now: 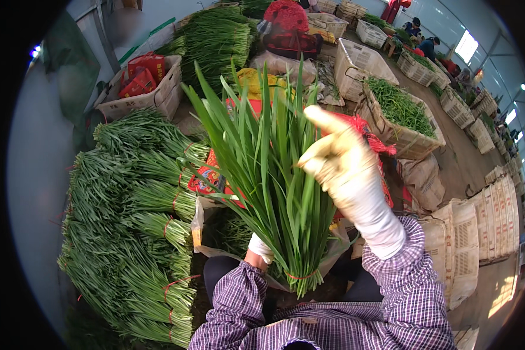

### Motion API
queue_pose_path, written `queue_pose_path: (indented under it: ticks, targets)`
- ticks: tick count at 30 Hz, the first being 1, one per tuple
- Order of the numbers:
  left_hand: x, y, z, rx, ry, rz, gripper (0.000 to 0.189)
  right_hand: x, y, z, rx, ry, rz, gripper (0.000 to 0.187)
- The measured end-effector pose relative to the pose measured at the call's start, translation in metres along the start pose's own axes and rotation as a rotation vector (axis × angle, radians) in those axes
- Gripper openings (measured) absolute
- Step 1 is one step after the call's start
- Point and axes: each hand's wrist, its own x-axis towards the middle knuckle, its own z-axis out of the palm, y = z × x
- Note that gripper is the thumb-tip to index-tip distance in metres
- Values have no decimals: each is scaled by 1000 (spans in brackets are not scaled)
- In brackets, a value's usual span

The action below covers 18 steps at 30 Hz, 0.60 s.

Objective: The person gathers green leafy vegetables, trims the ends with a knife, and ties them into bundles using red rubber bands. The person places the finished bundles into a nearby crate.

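A bundle of long flat green leaves, probably garlic chives, stands fanned out in front of me, its stem ends down and circled by a red band. My left hand, in a white glove, reaches behind the lower leaves; its fingers are hidden by them. At the right side of the leaves my right hand is raised in a stained white glove, index finger extended and the other fingers curled. Whether it pinches a leaf is not clear. Under the bundle lies an opened plastic sack with loose greens inside.
Banded green bundles are piled at my left. Behind them stands a plastic crate with red bags. A crate of loose greens is at the right, above stacked empty crates. Several people sit farther back, one in a red head covering.
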Motion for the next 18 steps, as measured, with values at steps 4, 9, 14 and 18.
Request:
queue_pose_path:
  ticks: [4, 9, 14, 18]
  targets:
    - [4, -2, 2, 1, 7, -6, 28, 0, -22, -53, 317, 116, 73, 39]
    - [11, -3, -13, 10, 61, 4, 29, -58, 27, -83, -36, -123, 408, 55]
    - [6, -1, 21, 204, 60, 44, 33, -90, 57, -13, -419, -303, 194, 125]
    - [6, -7, 14, 165, 2, 101, 49, -76, 91, 5, -277, 67, 443, 80]
